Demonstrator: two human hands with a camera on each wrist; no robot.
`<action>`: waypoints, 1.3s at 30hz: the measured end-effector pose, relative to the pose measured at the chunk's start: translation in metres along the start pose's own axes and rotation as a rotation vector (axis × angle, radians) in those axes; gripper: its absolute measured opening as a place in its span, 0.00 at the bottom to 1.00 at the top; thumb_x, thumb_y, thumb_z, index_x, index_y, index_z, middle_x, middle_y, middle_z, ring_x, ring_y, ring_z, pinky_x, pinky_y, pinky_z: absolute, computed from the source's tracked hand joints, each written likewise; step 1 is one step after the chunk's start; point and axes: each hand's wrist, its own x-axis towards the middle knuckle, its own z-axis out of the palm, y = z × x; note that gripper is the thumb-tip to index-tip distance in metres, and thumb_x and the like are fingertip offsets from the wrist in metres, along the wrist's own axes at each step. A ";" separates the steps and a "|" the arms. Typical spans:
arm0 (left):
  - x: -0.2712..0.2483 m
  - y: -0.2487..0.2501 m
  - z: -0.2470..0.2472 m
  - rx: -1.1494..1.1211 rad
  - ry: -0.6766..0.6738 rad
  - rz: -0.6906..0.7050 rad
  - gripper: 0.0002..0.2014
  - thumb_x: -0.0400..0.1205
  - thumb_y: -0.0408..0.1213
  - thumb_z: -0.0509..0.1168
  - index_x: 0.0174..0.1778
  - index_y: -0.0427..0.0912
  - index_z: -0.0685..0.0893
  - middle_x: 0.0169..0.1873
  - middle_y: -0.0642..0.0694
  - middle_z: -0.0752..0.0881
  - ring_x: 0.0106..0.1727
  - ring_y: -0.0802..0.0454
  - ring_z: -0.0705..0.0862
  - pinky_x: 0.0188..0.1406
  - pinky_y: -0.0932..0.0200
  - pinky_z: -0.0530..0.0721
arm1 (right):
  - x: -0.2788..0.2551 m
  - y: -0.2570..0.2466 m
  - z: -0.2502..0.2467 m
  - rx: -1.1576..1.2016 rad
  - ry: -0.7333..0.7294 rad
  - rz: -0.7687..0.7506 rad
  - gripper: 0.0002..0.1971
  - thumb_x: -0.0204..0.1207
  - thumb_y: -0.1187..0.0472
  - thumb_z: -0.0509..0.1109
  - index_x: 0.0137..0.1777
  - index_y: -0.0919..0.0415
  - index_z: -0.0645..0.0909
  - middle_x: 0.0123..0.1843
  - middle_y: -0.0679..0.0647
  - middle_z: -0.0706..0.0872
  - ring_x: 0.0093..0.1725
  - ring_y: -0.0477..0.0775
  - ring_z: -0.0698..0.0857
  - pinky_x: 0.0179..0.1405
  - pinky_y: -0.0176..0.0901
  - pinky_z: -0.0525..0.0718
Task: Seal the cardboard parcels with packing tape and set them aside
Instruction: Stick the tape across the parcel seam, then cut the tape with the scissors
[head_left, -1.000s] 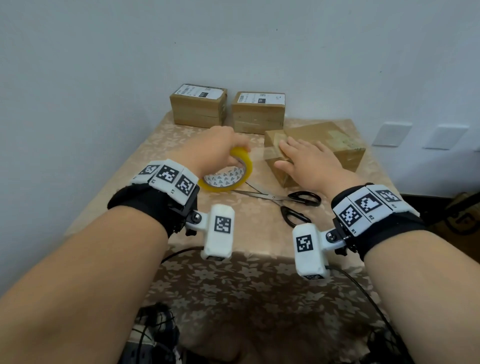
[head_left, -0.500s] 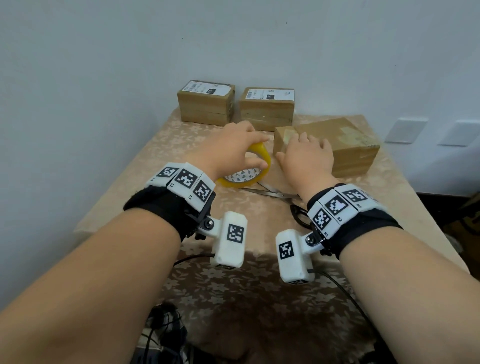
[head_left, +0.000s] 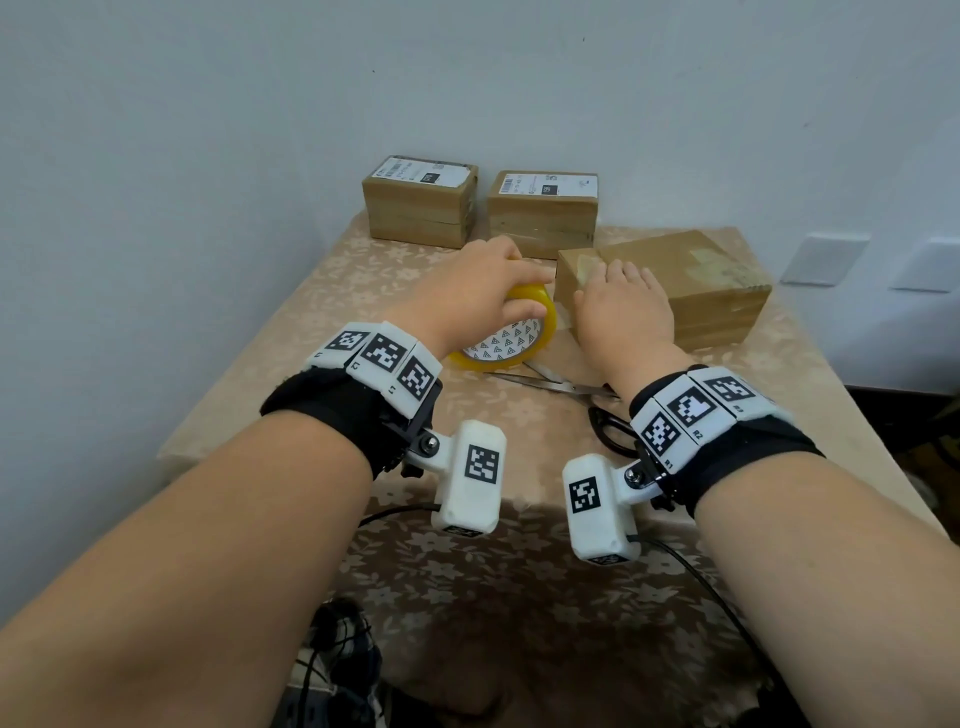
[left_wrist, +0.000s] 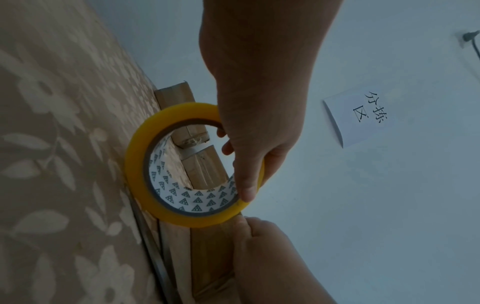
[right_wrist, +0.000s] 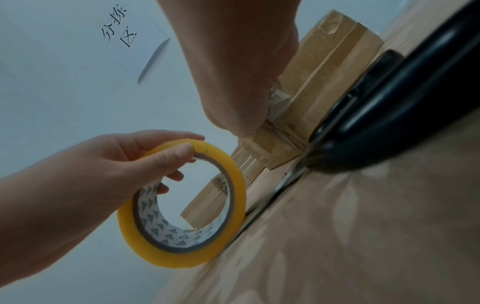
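Fingers (left_wrist: 244, 185) of left hand (head_left: 467, 296) grip tape roll (head_left: 511, 338), now shifted right against parcel (head_left: 675, 280); right hand (head_left: 618, 306) presses flat. Strip ready for laying.

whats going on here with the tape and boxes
A person is taping a cardboard parcel on a floral-clothed table. The left hand grips a yellow roll of packing tape held against the parcel's near end, while the right hand lies flat on top of it. Scissors lie in front; two labelled parcels sit by the wall.
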 end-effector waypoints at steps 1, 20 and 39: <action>-0.001 0.000 0.000 -0.006 0.000 -0.003 0.23 0.83 0.52 0.62 0.74 0.55 0.74 0.64 0.44 0.75 0.66 0.46 0.72 0.62 0.56 0.69 | -0.001 0.000 -0.001 0.021 -0.003 -0.006 0.25 0.88 0.58 0.43 0.82 0.70 0.56 0.82 0.65 0.64 0.82 0.61 0.60 0.82 0.52 0.53; -0.011 0.018 0.005 0.116 0.050 -0.169 0.21 0.87 0.45 0.56 0.77 0.57 0.69 0.75 0.39 0.67 0.75 0.38 0.63 0.74 0.43 0.62 | -0.078 0.020 -0.039 0.278 -0.477 -0.215 0.22 0.77 0.53 0.72 0.68 0.57 0.74 0.60 0.54 0.78 0.52 0.53 0.75 0.47 0.41 0.71; -0.022 0.020 -0.007 -0.097 0.122 -0.143 0.20 0.84 0.41 0.62 0.73 0.53 0.75 0.63 0.43 0.73 0.66 0.44 0.67 0.69 0.52 0.67 | -0.083 0.035 -0.061 0.205 -0.422 -0.162 0.24 0.79 0.62 0.67 0.75 0.56 0.69 0.69 0.55 0.78 0.56 0.55 0.78 0.43 0.38 0.75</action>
